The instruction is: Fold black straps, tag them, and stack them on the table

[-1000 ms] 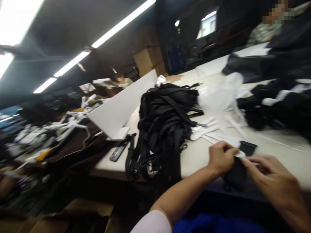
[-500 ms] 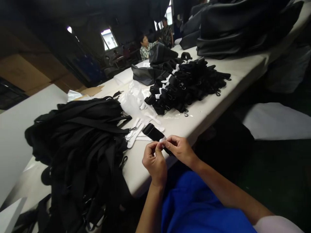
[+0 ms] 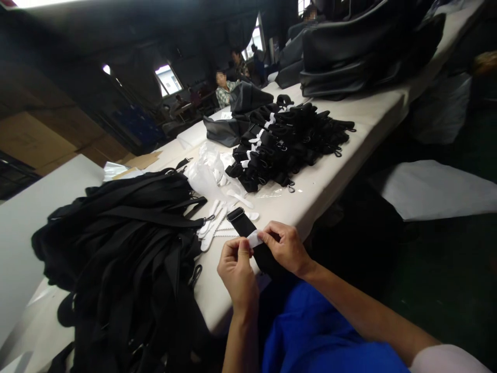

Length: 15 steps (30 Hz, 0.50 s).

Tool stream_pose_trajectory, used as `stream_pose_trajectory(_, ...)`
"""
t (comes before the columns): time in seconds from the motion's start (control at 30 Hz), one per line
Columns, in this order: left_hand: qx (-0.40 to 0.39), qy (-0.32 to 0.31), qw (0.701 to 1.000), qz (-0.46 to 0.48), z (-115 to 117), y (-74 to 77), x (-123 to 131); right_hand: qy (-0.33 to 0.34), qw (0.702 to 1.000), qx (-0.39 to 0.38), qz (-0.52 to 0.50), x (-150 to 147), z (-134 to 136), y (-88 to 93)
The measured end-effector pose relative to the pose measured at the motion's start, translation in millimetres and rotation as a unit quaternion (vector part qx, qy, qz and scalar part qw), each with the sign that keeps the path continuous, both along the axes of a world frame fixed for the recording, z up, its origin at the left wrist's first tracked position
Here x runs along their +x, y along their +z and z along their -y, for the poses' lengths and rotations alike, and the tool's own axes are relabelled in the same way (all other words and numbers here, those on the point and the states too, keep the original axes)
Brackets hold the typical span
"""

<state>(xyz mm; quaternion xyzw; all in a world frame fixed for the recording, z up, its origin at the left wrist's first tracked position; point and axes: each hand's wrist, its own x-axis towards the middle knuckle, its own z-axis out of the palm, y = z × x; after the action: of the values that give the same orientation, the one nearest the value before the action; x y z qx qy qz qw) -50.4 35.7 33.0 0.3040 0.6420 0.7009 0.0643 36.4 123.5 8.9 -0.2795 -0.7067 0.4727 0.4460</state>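
Note:
A black webbing strap (image 3: 244,224) with a buckle (image 3: 235,213) at its far end lies over the table's near edge. Across it runs a white toothed band (image 3: 253,238), stretched between my two hands. My left hand (image 3: 239,269) pinches the band's left end between thumb and fingers. On the right end, the thumb and forefinger of my right hand (image 3: 286,247) are closed. Just beyond, several loose white bands (image 3: 213,235) rest on the table. How the band passes under the strap is hidden.
A heap of black straps (image 3: 128,259) covers the table (image 3: 310,191) on the left. Farther back lie bundled straps (image 3: 295,145) with white bands, a clear plastic bag (image 3: 205,173) and black bags (image 3: 349,57). Other people (image 3: 225,93) are in the background.
My hands have drawn slightly apart, and more of the white band shows flat across the strap. The view has shifted a little, and more of the strap shows near my lap.

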Motion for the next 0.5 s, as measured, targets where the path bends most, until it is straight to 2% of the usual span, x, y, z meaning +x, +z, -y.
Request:
stream_pose_trajectory(0.07, 0.019, -0.087, 0.982, 0.167, -2.9, -2.7, -3.1, 0.002, 0.999, -0.049, -0.004, 1.2, -4.1, -0.1)
stream_pose_trajectory(0.13, 0.024, -0.144, 0.963, 0.227, -7.9, -6.4, -5.4, 0.021, 0.994, -0.103, -0.012, 3.9, -7.1, -0.1)
stream_pose_trajectory(0.23, 0.015, -0.177, 0.964, 0.197, -19.2, -9.1, -5.9, 0.098, 0.986, -0.137, -0.015, 9.7, -5.9, -0.9)
stream_pose_trajectory(0.3, 0.001, -0.191, 0.967, 0.170, -27.0, -6.3, -7.5, 0.160, 0.975, -0.150, -0.038, 14.0, -4.2, -1.6)
stream_pose_trajectory(0.37, -0.024, -0.215, 0.966, 0.139, -32.7, -0.4, -16.0, 0.205, 0.957, -0.196, -0.061, 19.5, -9.7, 0.1)
stream_pose_trajectory(0.43, -0.044, -0.223, 0.969, 0.100, -34.4, 5.2, -36.2, 0.190, 0.951, -0.238, -0.058, 26.7, -29.8, 8.7)
stream_pose_trajectory(0.5, -0.062, -0.203, 0.974, 0.073, -31.4, 7.0, -69.2, 0.090, 0.976, -0.193, -0.038, 33.8, -67.0, 28.3)
